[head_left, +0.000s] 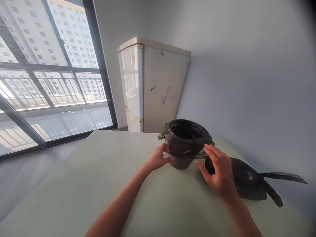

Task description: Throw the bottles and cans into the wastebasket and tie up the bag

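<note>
A small dark trash can point(181, 163) stands upright on the table. A thin black trash bag point(182, 144) lines it, with the edge folded down over the rim and hanging loosely around the outside. My left hand point(159, 158) is at the can's left side, thumb and fingers apart, touching or nearly touching the bag and wall. On the right, my right hand point(218, 169) is held with fingers spread, its fingertips at the hanging bag edge. Behind and beside that hand lies a filled, tied black trash bag point(249, 181), its two knotted ends pointing right; the hand hides part of it.
The pale green table point(103, 184) runs up to the grey wall point(247, 82) on the right. Past its far edge stands a white fridge point(163, 82) with worn marks. A large glass sliding door point(54, 75) is at the left.
</note>
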A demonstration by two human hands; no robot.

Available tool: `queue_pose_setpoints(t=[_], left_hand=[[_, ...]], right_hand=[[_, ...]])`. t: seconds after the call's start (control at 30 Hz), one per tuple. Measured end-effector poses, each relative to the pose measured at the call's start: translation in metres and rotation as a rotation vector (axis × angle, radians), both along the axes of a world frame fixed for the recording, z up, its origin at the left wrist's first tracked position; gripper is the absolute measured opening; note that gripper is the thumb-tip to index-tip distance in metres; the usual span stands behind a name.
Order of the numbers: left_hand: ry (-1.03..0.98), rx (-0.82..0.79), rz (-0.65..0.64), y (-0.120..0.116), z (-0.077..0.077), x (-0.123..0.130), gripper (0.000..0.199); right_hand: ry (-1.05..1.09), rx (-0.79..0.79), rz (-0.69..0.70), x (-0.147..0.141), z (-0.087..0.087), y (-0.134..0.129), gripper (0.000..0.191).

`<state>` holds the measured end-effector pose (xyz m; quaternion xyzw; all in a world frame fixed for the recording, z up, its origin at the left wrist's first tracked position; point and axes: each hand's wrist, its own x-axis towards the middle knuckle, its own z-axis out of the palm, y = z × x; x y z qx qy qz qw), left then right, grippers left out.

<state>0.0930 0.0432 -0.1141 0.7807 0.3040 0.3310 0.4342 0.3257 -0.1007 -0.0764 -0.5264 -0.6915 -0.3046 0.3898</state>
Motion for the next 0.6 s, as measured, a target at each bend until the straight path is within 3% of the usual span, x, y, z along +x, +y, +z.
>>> queue_pose_setpoints(t=[0.13,0.2,0.3,0.4,0.5,0.6], left_hand=[[-0.198,-0.004,0.186,-0.003,-0.033,-0.01,0.03],[-0.299,-0.113,0.241,-0.005,-0.052,-0.021,0.038],[-0.502,-0.48,0.078,-0.004,-0.073,-0.043,0.056],[-0.633,-0.689,-0.087,0.001,-0.078,-0.062,0.06],[-0.79,-0.808,-0.204,0.007,-0.078,-0.071,0.06],[-0.805,-0.818,-0.344,0.009,-0.082,-0.072,0.065]], right_hand=[[-0.06,-0.11,0.016,-0.016,0.015,0.036,0.05],[-0.095,-0.146,0.002,-0.016,0.017,0.05,0.042],[-0.126,-0.175,-0.038,-0.011,0.019,0.065,0.034],[-0.137,-0.168,-0.099,-0.001,0.018,0.077,0.034],[-0.152,-0.169,-0.175,0.017,0.017,0.089,0.034],[-0.134,-0.168,-0.257,0.034,0.017,0.097,0.034]])
